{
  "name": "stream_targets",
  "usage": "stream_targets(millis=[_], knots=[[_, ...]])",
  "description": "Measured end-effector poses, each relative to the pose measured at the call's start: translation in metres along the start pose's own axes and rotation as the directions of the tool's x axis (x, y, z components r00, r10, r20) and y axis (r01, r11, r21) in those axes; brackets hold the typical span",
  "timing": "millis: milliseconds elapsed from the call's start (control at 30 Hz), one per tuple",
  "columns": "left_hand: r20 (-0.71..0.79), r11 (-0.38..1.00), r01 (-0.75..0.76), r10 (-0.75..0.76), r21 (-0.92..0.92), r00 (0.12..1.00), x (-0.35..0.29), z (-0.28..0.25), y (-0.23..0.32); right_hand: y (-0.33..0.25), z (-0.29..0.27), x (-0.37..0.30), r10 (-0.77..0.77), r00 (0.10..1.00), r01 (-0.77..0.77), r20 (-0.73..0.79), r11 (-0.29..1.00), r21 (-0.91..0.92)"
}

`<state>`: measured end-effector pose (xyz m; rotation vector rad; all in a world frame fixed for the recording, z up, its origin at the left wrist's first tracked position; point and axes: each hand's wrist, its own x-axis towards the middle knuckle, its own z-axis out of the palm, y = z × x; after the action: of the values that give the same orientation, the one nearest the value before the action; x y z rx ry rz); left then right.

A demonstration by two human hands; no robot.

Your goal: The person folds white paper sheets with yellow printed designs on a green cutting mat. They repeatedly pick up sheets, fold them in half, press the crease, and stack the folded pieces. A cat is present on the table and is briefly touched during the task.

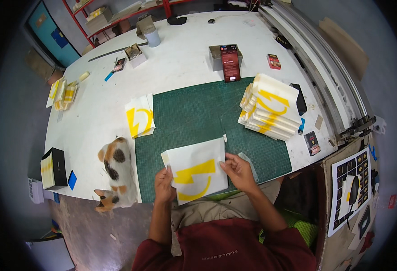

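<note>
Above the near edge of the green cutting mat [185, 108] I hold a white sheet with a yellow print [198, 156] in front of me. At its left edge, my left hand [164, 184] is closed on it, thumb at the front. My right hand [238, 171] pinches its right edge. Something white shows behind the left edge; whether it is a second sheet I cannot tell. A thick, fanned pile of similar printed sheets [270, 108] lies at the mat's right. A smaller group of printed sheets [140, 116] overlaps the mat's left edge.
A calico cat [117, 162] is at the table's front edge, left of the mat. A phone [230, 63] leans on a box behind the mat. A black box of sheets [54, 168] stands far left. A long metal rail [320, 63] runs along the right.
</note>
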<state>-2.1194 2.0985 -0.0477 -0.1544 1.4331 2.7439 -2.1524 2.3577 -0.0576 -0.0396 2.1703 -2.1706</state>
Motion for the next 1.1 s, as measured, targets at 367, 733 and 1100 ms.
stream_targets(millis=[367, 733, 1100], knots=[[-0.079, 0.896, -0.072, 0.119, 0.437, 0.99, 0.007, 0.002, -0.009, -0.008, -0.032, 0.001, 0.042, 0.998, -0.029, -0.051, 0.972, 0.233], [0.141, 0.947, -0.025, -0.022, 0.32, 0.99, 0.014, -0.02, -0.008, -0.007, -0.058, 0.003, 0.141, 0.848, -0.365, 0.512, 0.855, 0.369], [0.028, 0.95, 0.179, -0.192, 0.257, 0.981, 0.003, -0.037, -0.004, 0.028, -0.044, 0.013, 0.022, 0.694, -0.58, 0.72, 0.609, 0.54]])
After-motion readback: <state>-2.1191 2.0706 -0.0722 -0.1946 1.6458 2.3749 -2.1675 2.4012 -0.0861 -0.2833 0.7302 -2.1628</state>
